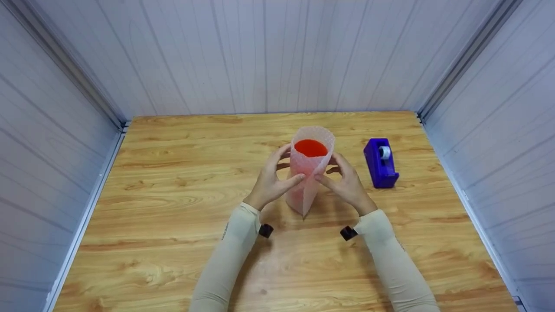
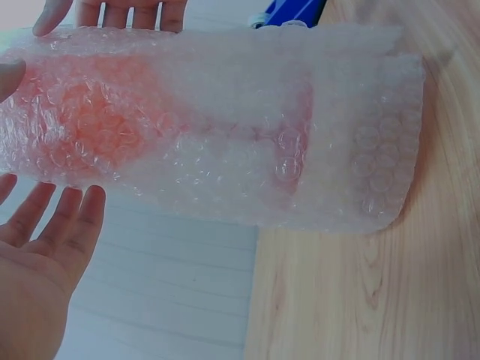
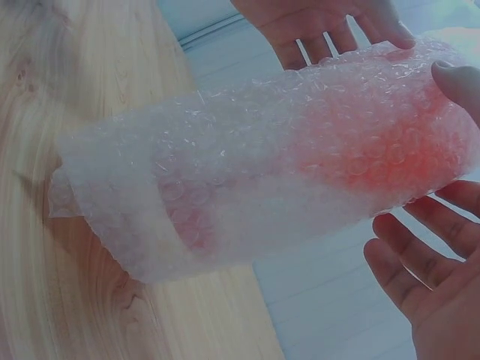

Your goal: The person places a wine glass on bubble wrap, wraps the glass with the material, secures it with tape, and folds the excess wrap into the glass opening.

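Note:
A sheet of bubble wrap (image 1: 296, 193) is rolled into an upright tube on the table. Inside it is a red goblet (image 1: 311, 148), its round top visible from above; through the wrap, both wrist views show a blurred stem and foot. My left hand (image 1: 271, 180) holds the tube's left side, thumb on the near face and fingers around the side. On the opposite side my right hand (image 1: 348, 184) holds it likewise, its thumb near the overlapping edge of the wrap. The thumbs are close together but apart.
A blue tape dispenser (image 1: 381, 167) with a white roll stands to the right of my right hand. The wooden table (image 1: 182, 195) is bounded by pale panelled walls (image 1: 243, 56) at the back and sides. A small black camera sits at each wrist.

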Motion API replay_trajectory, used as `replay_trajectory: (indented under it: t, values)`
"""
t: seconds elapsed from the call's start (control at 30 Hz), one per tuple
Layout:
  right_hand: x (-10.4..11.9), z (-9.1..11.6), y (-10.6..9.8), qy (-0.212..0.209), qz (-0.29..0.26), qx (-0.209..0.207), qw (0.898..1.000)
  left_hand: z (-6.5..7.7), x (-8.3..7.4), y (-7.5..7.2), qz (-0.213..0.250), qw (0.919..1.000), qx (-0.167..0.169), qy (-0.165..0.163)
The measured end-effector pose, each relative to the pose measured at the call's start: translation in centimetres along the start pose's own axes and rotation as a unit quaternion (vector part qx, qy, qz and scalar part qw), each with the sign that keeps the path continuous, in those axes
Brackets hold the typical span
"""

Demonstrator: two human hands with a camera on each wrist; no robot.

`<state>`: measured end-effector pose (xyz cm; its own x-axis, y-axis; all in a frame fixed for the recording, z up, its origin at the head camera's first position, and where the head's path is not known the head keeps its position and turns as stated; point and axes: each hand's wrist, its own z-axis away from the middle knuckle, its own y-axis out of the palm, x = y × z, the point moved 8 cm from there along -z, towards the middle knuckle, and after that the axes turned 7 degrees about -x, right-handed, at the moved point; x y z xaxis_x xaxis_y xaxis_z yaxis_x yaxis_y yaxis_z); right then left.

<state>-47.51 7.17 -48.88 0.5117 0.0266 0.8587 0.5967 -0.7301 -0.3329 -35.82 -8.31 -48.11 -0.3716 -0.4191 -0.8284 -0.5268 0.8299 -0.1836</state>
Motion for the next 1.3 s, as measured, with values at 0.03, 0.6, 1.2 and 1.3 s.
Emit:
replay_trajectory:
  t: [0.03,0.6,1.2,1.3]
  values:
    - [0.1,0.0,0.0,-0.001,0.001,-0.002,1.000,0.0,0.0,0.0,0.000,1.0000,0.001,0.001]
    - [1.5,-0.1,0.0,-0.023,-0.013,-0.018,0.999,-0.2,-3.1,-0.6,0.014,0.9989,-0.010,0.044]
    - [4.2,-0.4,-0.5,-0.072,-0.008,-0.027,0.997,-0.8,-3.6,-0.8,-0.033,0.9929,-0.010,0.114]
    - [6.4,-0.3,-0.5,-0.111,-0.005,-0.030,0.993,-0.8,-4.1,-0.6,-0.056,0.9881,-0.014,0.143]
